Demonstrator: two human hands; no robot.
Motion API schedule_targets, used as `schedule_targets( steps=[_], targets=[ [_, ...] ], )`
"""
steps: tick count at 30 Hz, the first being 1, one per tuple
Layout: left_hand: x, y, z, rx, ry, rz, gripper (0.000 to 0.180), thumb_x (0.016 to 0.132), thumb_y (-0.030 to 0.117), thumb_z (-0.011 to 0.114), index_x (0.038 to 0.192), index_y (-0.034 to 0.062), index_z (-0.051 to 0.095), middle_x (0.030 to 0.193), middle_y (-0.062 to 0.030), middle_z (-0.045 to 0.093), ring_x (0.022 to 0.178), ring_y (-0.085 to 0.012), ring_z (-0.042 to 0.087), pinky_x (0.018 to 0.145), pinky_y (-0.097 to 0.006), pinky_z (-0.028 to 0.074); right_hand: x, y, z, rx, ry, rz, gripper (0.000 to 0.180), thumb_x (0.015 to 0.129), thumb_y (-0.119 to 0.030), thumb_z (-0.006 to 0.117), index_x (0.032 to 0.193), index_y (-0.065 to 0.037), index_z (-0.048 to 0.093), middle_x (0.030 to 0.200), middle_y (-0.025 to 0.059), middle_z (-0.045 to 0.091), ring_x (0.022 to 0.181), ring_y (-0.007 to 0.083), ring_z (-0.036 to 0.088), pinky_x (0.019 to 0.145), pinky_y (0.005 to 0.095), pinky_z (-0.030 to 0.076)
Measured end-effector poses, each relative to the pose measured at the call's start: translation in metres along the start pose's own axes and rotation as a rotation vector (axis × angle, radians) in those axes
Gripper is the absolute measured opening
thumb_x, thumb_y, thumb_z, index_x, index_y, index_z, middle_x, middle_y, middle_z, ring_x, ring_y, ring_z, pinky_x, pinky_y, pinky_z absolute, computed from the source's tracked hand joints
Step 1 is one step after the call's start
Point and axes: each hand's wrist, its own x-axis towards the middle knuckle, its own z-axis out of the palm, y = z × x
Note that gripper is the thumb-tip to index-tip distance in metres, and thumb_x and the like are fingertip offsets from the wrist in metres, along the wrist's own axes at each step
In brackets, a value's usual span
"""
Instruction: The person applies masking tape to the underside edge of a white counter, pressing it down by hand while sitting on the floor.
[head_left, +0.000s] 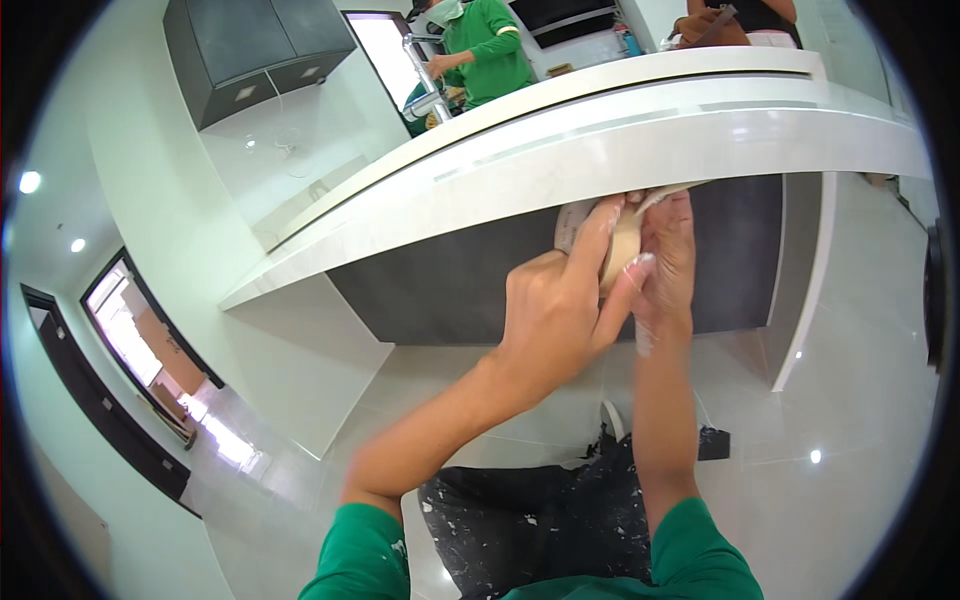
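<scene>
A cream roll of masking tape (622,252) is held just under the front edge of the white countertop (560,155). My left hand (556,305) grips it from the left, with the forefinger stretched along it and the thumb below. On its other side my right hand (668,255) is closed against the roll, fingers pointing up. A pale loose strip of tape (675,192) runs from the roll up to the right, close to the counter's underside. White smears mark the fingers and my right wrist. The fingertips under the edge are partly hidden.
A dark panel (450,290) backs the space below the counter, between white side walls. A tap (425,85) rises beyond the countertop. Past it stands a person in a green shirt (490,50); another person (745,25) is at the far right. Glossy tiles cover the floor (800,430).
</scene>
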Motion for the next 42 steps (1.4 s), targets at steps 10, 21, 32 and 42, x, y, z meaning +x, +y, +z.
schedule_targets(
  steps=[10,21,32,42],
  targets=[
    [-0.035,-0.031,0.004,-0.012,-0.142,-0.016,0.068,0.079,0.002,0.075,0.14,-0.0141,0.052,0.08,-0.0157,0.073,0.062,-0.0246,0.067,0.062,-0.031,0.055,0.009,0.0,-0.049,0.068,-0.085,-0.019,0.026,0.093,-0.007,0.073,0.117,0.0,0.067,0.107,0.0062,0.072,0.101,0.0136,0.067,0.096,0.031,0.051],
    [-0.079,-0.041,-0.044,0.246,-0.283,-0.409,0.069,0.108,0.019,0.047,0.159,-0.0089,0.011,0.09,-0.0184,0.076,0.09,-0.0266,0.077,0.081,-0.033,0.06,0.011,0.001,-0.046,-0.023,-0.054,-0.015,0.022,0.087,-0.008,0.081,0.105,0.001,0.071,0.1,0.0062,0.073,0.096,0.0118,0.066,0.09,0.0288,0.052],
    [-0.049,-0.049,-0.071,0.317,-0.251,-0.446,0.021,0.106,0.016,0.058,0.103,0.0022,0.044,0.088,-0.0185,0.077,0.082,-0.022,0.077,0.066,-0.027,0.057,0.01,0.024,-0.02,0.19,0.018,-0.162,0.032,0.084,-0.009,0.084,0.108,0.003,0.067,0.102,0.0081,0.07,0.098,0.0145,0.064,0.091,0.0323,0.05],
    [-0.037,-0.057,-0.064,0.304,-0.166,-0.489,0.023,0.105,0.021,0.062,0.098,0.0016,0.052,0.091,-0.0186,0.075,0.085,-0.024,0.076,0.076,-0.032,0.059,0.007,0.05,-0.021,0.253,0.045,-0.104,0.031,0.083,-0.008,0.083,0.108,0.002,0.068,0.105,0.0086,0.07,0.103,0.0151,0.063,0.097,0.0332,0.048]
  ],
)
